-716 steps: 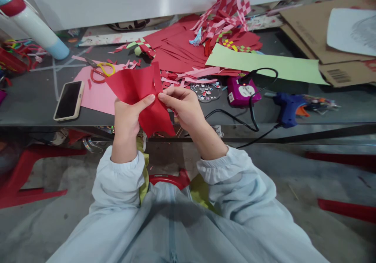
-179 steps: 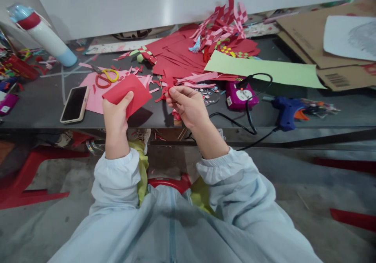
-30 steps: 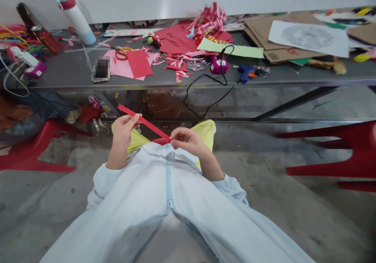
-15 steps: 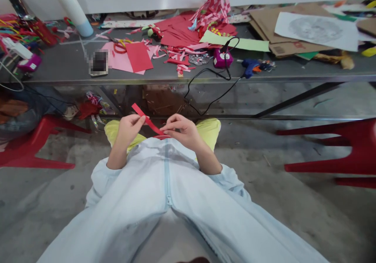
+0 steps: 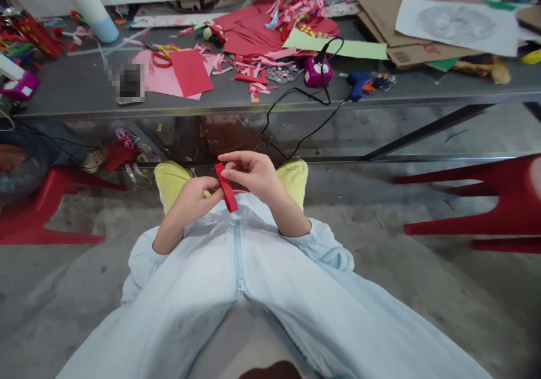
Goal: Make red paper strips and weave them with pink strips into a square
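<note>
Pinching a bent red strip (image 5: 230,199), the left hand (image 5: 195,199) and right hand (image 5: 253,177) sit close together in front of the tabletop (image 5: 78,83).

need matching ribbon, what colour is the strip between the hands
The strip is red, best seen in the head view.

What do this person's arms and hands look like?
The left hand and right hand are bare, with no gloves or rings visible. The sleeves are pale blue, loose and wrinkled, narrowing at their ends, with no visible markings.
</note>
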The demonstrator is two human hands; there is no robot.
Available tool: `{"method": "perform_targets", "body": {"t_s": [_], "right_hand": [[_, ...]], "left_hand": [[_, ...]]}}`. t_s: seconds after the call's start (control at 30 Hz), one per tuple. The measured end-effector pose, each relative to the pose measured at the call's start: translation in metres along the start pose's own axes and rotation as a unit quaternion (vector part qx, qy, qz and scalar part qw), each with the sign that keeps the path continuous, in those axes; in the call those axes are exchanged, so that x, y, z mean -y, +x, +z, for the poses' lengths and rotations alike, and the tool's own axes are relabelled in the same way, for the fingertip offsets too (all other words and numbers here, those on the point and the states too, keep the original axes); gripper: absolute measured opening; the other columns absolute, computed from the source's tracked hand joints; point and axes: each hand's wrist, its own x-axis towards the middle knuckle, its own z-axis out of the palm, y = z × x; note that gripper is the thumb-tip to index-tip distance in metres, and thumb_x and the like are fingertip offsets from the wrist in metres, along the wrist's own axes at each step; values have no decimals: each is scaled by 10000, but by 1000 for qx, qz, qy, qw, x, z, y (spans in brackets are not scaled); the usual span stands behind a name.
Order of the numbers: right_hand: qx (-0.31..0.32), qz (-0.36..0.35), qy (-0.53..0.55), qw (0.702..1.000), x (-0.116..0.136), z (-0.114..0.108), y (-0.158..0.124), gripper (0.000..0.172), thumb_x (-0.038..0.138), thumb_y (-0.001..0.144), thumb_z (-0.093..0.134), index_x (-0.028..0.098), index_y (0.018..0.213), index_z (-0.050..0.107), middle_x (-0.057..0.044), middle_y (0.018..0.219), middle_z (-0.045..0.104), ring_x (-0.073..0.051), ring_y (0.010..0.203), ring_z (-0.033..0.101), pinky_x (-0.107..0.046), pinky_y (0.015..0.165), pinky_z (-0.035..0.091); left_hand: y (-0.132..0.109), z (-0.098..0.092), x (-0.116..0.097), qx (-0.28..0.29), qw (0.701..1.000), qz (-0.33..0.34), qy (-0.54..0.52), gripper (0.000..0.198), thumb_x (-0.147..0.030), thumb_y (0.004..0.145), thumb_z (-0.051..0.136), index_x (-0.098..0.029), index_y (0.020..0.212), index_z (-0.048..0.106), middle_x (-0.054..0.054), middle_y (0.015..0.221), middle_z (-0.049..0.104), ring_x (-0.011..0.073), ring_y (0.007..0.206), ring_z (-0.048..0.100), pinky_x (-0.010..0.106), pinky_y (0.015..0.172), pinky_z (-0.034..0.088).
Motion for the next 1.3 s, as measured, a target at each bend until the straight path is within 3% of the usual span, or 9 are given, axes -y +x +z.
{"method": "perform_targets", "body": {"t_s": [0.27,0.6,1.3], "right_hand": [[7,64,54,996,0,0,1,263,293,613,827,182,844,767,-8,742,750,-113,659,652,-258,630,532],[22,58,75,995,-10,7,6,211,310,613,849,165,704,725,10,661,708,-88,609,621,-232,622,505],[16,58,103,993,-20,13,8,302,348,586,870,175,762,696,21,718,697,-78,639,614,-224,642,523]], "left_hand": [[-5,-2,3,-7,998,-5,63,251,-302,845,477,-171,659,585,6,644,587,137,621,508,271,598,349],[-8,-10,13,37,996,0,82,285,-329,853,466,-169,639,565,-3,612,555,125,588,474,266,568,320],[-8,-6,15,45,999,-3,29,268,-317,848,487,-160,682,627,9,651,625,134,629,522,263,606,377]]}}
